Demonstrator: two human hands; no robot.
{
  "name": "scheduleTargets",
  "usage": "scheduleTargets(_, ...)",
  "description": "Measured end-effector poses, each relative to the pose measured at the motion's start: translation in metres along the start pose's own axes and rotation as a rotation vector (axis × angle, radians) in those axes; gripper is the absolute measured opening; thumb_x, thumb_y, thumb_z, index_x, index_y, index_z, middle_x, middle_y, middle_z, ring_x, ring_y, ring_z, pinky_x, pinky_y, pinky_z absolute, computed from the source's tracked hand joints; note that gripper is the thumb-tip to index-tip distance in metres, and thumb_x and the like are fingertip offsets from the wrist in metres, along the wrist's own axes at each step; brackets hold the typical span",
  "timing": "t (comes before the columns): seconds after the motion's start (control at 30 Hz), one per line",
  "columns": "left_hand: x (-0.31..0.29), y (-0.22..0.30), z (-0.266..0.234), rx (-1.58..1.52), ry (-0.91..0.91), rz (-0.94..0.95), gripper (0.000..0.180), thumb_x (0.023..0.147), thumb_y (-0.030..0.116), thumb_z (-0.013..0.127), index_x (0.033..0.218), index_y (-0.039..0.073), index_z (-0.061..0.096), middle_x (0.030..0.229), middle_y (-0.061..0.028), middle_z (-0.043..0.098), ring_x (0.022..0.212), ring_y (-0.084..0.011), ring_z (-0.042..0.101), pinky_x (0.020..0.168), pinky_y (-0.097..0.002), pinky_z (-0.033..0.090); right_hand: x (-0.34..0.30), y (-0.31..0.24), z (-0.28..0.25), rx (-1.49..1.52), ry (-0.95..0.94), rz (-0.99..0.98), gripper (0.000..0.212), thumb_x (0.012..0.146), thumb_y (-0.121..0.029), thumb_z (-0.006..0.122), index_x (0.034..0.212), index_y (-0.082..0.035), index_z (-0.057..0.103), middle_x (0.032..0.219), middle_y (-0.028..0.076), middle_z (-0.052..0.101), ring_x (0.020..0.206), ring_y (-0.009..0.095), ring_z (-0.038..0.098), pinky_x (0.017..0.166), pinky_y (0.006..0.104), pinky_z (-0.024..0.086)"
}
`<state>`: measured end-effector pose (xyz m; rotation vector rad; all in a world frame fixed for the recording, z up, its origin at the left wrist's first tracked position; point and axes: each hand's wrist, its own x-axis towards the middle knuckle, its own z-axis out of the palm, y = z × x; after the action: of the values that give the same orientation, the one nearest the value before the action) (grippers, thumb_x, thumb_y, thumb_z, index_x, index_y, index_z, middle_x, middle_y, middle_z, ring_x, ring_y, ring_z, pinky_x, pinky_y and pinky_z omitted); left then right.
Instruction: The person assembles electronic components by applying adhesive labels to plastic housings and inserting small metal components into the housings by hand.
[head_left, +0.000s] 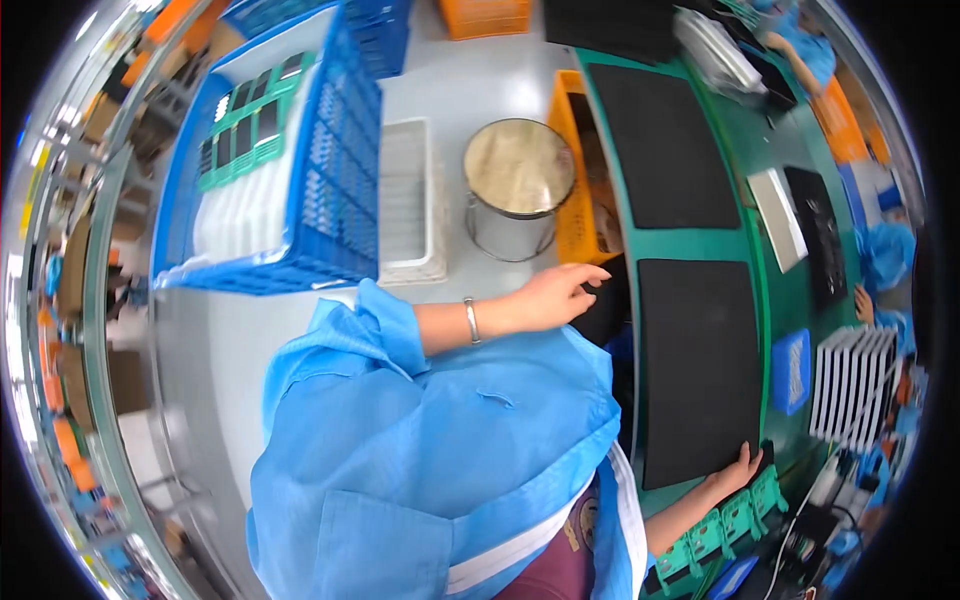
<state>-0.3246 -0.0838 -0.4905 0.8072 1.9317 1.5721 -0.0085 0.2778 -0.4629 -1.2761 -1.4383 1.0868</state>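
My left hand [562, 296] hangs in the air over the near side of the workbench, its fingers loosely bent and apart with nothing in them. A metal bracelet [472, 320] is on that wrist. My right hand [735, 474] lies at the lower right corner of a black mat [700, 370], fingers stretched out, with no held thing visible. Next to that hand, a row of green plastic trays or holders [725, 530] runs along the bench; their contents are too small to make out.
A blue crate [335, 190] with green trays of dark rectangular parts stands left. Near it are a white bin [435, 200], a round stool [520, 165] and an orange crate [565, 180]. Another black mat [665, 145], a blue tray [790, 372] and a striped rack [852, 388] lie right. Co-workers sit opposite.
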Motion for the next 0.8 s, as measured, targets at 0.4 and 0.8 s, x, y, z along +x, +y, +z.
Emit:
scheduleTargets(0.4,-0.173,-0.030,-0.275,1.134,0.976,-0.089,0.046,0.079,0.013,0.061,0.123,0.002,0.050,0.111,-0.0191,0.058,0.106,-0.0377,0.055,0.086,-0.0463,0.046,-0.058,-0.049,0.100,-0.284,-0.634,-0.443,0.037,0.093,-0.007,0.054,0.130,-0.001,0.052,0.125,0.012,0.057,0.112,0.018,0.056,0.097,0.0306,0.043)
scheduleTargets(0.8,-0.188,-0.031,-0.276,0.811,0.794,-0.666,0.035,0.079,0.009,0.050,0.110,-0.005,0.043,0.087,-0.0307,0.062,0.084,-0.0472,0.060,0.077,-0.0531,0.047,-0.226,-0.116,0.257,-0.318,-1.408,-0.834,0.022,0.087,-0.003,0.059,0.109,0.000,0.064,0.102,0.016,0.067,0.093,0.024,0.066,0.083,0.0307,0.051)
